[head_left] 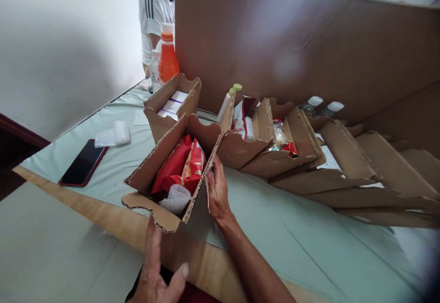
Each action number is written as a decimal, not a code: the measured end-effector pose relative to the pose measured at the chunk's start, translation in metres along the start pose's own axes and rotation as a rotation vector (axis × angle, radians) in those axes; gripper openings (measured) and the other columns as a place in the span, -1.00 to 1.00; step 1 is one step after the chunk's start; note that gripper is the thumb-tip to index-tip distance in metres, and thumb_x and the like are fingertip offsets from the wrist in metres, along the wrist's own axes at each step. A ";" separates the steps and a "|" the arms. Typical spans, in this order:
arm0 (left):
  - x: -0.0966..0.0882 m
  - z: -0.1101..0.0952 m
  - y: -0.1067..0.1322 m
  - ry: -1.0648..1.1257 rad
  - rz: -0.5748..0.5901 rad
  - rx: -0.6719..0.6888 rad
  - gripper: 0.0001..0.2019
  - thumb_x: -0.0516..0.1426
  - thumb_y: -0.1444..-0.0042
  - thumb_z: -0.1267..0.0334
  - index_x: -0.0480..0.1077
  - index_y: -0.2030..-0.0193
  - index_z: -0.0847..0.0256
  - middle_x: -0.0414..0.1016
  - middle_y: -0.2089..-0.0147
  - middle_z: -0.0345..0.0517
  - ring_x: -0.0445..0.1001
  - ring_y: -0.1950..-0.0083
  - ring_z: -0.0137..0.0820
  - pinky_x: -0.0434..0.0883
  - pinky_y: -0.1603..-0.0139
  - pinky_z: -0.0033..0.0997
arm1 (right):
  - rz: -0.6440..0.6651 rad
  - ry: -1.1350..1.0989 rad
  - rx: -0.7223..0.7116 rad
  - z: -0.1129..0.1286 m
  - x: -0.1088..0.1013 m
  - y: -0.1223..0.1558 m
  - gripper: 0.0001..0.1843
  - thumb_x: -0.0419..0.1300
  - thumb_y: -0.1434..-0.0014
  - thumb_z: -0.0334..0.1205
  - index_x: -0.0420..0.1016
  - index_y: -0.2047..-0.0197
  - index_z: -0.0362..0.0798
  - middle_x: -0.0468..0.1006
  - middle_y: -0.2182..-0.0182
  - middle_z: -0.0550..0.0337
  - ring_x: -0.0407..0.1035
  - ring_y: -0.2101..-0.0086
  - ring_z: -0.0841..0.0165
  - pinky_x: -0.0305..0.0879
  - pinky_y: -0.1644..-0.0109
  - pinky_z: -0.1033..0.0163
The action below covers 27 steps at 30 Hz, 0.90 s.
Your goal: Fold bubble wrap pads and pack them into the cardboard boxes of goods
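A small open cardboard box [144, 174] sits at the table's near edge, holding red snack packets [182, 168] and a clear plastic wrap [176, 198]. My right hand [217, 193] rests flat against the box's right side wall, fingers stretched upward. Just below the box's front flap, my left hand [156, 271] hovers with fingers apart and holds nothing. A row of similar open boxes [240, 149] runs behind and to the right, with packets and a white bottle with a green cap [228, 99] inside.
A dark phone [83, 163] and a white wrapped packet [113, 135] lie on the pale green table cover [295, 234] at left. An orange bottle [167, 57] stands behind the far box. A tall cardboard sheet [309, 41] walls the back. Another person in a white shirt [153, 14] stands beyond.
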State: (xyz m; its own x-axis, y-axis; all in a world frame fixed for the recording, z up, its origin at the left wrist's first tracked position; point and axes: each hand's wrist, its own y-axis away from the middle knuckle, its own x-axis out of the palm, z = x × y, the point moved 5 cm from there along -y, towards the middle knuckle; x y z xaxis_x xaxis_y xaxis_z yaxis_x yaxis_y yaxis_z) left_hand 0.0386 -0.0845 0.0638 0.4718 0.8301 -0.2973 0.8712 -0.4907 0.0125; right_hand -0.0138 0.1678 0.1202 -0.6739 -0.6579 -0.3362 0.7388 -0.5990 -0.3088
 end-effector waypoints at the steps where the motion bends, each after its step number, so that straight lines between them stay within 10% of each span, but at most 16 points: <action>1: 0.003 -0.006 -0.001 -0.036 -0.017 0.012 -0.08 0.21 -0.26 0.16 -0.27 -0.61 -0.06 -0.13 -0.62 0.12 -0.24 -0.64 0.18 -0.07 -0.57 0.36 | 0.000 -0.020 -0.002 -0.001 0.003 0.001 -0.24 -0.10 -0.44 0.31 0.15 -0.51 0.07 0.19 -0.48 0.02 0.07 -0.45 0.12 -0.03 -0.54 -0.16; 8: 0.028 -0.046 -0.034 -0.087 0.013 0.167 -0.08 0.16 -0.27 0.24 -0.30 -0.61 -0.11 -0.22 -0.65 0.01 -0.39 -0.66 0.08 -0.11 -0.59 0.34 | -0.049 -0.086 0.083 -0.036 0.003 0.011 -0.33 -0.06 -0.41 0.28 0.41 -0.33 0.03 0.42 -0.34 -0.02 0.25 -0.36 0.11 0.12 -0.47 -0.12; 17: 0.086 -0.083 -0.155 0.094 0.034 0.243 -0.11 0.19 -0.17 0.32 -0.11 -0.58 0.01 -0.54 -0.67 0.05 -0.37 -0.67 0.02 0.01 -0.57 0.22 | -0.137 -0.084 0.141 -0.070 -0.007 0.015 -0.54 0.02 -0.40 0.13 0.54 -0.09 0.03 0.56 -0.14 -0.03 0.43 -0.15 0.14 0.32 -0.30 -0.03; 27: 0.110 -0.079 -0.210 0.058 0.024 0.284 -0.14 0.19 -0.14 0.24 -0.06 -0.55 0.11 -0.45 -0.67 0.13 -0.41 -0.67 -0.04 -0.23 -0.61 0.15 | -0.135 -0.093 0.113 -0.069 -0.005 0.016 -0.58 0.07 -0.35 0.04 0.50 -0.11 -0.02 0.56 -0.14 -0.08 0.44 -0.16 0.13 0.31 -0.32 -0.04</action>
State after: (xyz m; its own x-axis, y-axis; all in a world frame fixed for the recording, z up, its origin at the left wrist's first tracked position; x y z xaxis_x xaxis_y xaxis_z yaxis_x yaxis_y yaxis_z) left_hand -0.0820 0.1313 0.1034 0.5056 0.8273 -0.2449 0.7907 -0.5579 -0.2519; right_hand 0.0014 0.1933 0.0559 -0.7680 -0.6041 -0.2128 0.6404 -0.7290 -0.2417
